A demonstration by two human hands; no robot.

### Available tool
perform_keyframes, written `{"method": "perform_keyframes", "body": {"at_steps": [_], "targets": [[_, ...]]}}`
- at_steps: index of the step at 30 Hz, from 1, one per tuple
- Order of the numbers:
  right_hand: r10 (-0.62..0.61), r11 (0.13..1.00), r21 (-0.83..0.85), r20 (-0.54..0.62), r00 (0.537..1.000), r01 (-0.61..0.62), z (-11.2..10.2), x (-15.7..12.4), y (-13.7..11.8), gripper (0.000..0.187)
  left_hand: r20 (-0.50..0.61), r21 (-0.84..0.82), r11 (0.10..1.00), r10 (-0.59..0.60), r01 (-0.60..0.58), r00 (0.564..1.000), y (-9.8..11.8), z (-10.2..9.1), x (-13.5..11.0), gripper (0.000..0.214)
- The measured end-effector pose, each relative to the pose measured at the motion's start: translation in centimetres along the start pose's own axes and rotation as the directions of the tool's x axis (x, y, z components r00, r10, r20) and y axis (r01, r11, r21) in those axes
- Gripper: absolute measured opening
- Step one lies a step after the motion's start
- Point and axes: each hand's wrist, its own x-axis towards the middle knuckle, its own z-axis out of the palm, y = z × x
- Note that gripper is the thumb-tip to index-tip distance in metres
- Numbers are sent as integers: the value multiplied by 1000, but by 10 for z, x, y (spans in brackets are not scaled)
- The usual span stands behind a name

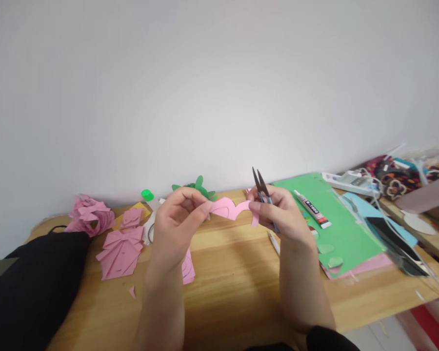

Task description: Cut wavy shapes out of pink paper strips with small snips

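Evidently the cutting is only part-way: the pink strip point(235, 209), held up between both hands above the table point(234, 287), has a wavy edge that looks already cut, yet a dark drawn curve inside it appears uncut. More pink pieces point(188, 273) with drawn lines lie below the left hand point(186, 218), and seem left to do; a small scrap point(132, 291) lies off to their left. Thumb and fingertips of the left hand are pinched together on the strip's left end. The right hand point(280, 209) is closed round the scissors point(265, 190), blades slightly apart and pointing up, clear of the paper, while its fingertips also grip the strip's right end.
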Motion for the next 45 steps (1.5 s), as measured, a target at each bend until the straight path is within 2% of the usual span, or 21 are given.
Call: {"method": "perform_keyframes", "body": {"at_steps": [4, 10, 14, 16, 19, 20, 21, 23, 25, 28, 31, 38, 45], "targets": [[7, 1000, 26, -25, 1000, -7, -3, 1, 0, 15, 72, -13, 1000, -24, 25, 997, 0, 0, -2, 11], [14, 1000, 12, -165, 986, -12, 0, -4, -2, 22, 173, 174, 981, -119, 89, 978, 1, 7, -5, 14], [-60, 998, 9, -276, 959, 65, 3, -6, -4, 25, 147, 100, 989, -127, 113, 981, -1, 9, -3, 12], [-137, 990, -9, -359, 923, 143, 4, -6, -5, 27, 112, 64, 990, -134, 127, 985, -2, 9, -2, 11], [-245, 968, -66, -457, 855, 242, 5, -11, -6, 27, -16, -19, 992, -127, 127, 992, -5, 7, -1, 11], [-258, 965, -81, -450, 855, 248, 6, -14, -7, 26, -61, -61, 991, -123, 119, 991, -6, 7, -1, 10], [-257, 966, -97, -413, 873, 239, 7, -17, -7, 26, -95, -109, 988, -121, 111, 988, -6, 6, 0, 8], [-224, 969, -161, -257, 940, 187, 9, -25, -8, 26, -137, -200, 975, -127, 98, 982, -7, 7, 1, 8], [-151, 957, -265, -100, 984, 120, 12, -29, -10, 24, -155, -277, 956, -145, 98, 977, -7, 8, 2, 10], [-16, 941, -337, 42, 999, 30, 18, -29, -10, 23, -162, -369, 924, -170, 100, 972, -4, 12, 2, 16], [28, 960, -281, 120, 992, 7, 24, -25, -6, 26, -155, -426, 897, -202, 119, 967, -2, 18, -1, 21], [58, 995, 68, 189, 980, -72, 34, -20, 3, 30, -85, -399, 901, -221, 170, 972, -2, 28, -8, 18], [79, 970, 215, 150, 986, -110, 37, -18, 2, 36, -105, -374, 911, -227, 173, 968, -2, 33, -12, 13]]}}
